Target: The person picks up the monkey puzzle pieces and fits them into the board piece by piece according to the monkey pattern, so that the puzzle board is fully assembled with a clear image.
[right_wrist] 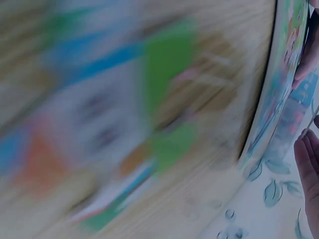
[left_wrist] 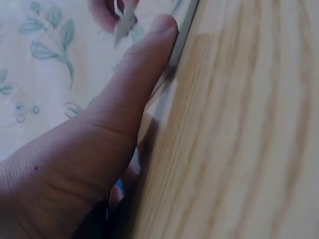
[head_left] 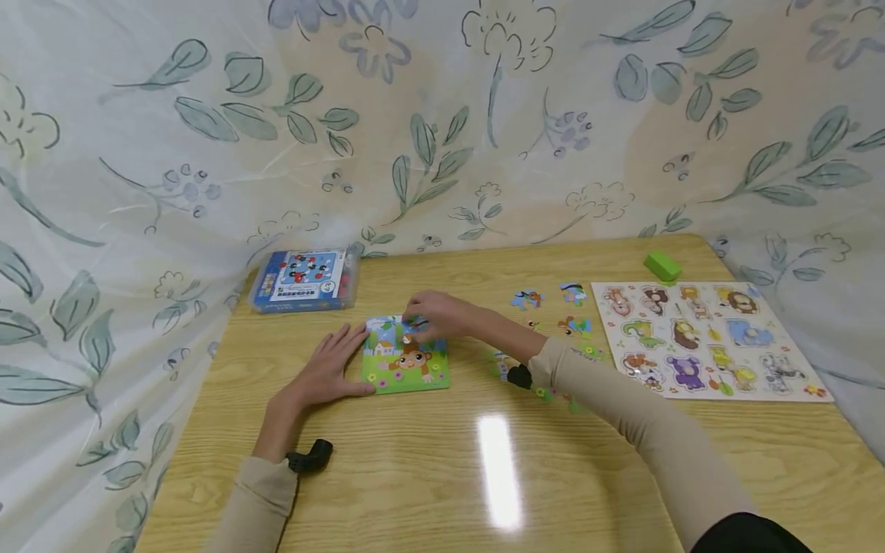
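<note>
A small monkey jigsaw board (head_left: pixel 404 369) lies on the wooden table, a little left of the middle. My left hand (head_left: pixel 332 369) rests beside it with straight fingers. Its fingertips touch the board's left side and the thumb (left_wrist: pixel 144 64) lies against the lower left corner. Over the upper right part of the board, my right hand (head_left: pixel 439 313) pinches a jigsaw piece (left_wrist: pixel 124 24). In the left wrist view that piece shows edge-on, above the board. Its printed face cannot be made out. The right wrist view is blurred, with the right fingers (right_wrist: pixel 309 154) at its edge.
Several loose jigsaw pieces (head_left: pixel 528 299) lie right of the board, some under the right forearm. Farther right is a large animal puzzle sheet (head_left: pixel 708 342), with a green block (head_left: pixel 662 266) behind it. A clear plastic box (head_left: pixel 304 280) with a blue label stands back left.
</note>
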The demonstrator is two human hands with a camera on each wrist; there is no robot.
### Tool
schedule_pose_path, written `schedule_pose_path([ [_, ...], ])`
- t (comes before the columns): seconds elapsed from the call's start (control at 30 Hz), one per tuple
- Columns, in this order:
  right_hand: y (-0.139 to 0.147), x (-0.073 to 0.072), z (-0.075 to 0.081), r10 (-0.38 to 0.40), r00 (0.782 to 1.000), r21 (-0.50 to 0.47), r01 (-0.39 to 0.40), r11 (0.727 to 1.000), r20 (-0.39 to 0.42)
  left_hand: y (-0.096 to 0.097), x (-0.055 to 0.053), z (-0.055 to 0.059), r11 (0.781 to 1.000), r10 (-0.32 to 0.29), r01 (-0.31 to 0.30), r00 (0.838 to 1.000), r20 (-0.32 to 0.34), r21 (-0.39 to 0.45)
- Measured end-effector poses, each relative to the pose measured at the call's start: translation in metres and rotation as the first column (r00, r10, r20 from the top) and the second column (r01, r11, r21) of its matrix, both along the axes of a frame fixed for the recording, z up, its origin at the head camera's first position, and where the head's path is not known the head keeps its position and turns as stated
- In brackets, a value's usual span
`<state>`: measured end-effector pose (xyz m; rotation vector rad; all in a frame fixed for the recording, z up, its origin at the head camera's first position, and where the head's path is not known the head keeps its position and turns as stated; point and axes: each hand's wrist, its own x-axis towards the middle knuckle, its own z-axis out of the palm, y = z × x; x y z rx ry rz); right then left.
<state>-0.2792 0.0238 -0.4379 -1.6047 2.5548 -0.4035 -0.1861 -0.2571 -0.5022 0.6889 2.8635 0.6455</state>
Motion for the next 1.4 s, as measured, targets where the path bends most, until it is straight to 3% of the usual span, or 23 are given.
schedule_pose_path([
  [0.5, -0.054, -0.010, -0.009, 0.021, 0.997, 0.132, -0.030, 0.991, 0.070, -0.001, 0.001, -0.002, 1.000, 0.015, -0.015, 1.000, 0.014, -0.024],
  [0.9, -0.068, -0.009, -0.008, 0.040, 0.999, 0.305, -0.027, 0.952, -0.035, -0.001, 0.002, 0.002, 1.000, 0.019, -0.019, 1.000, 0.018, -0.014],
  [1.4, -0.070, -0.006, -0.008, 0.122, 0.984, 0.333, -0.073, 0.940, -0.131, -0.001, 0.001, 0.005, 1.000, 0.012, -0.011, 1.000, 0.029, -0.011],
])
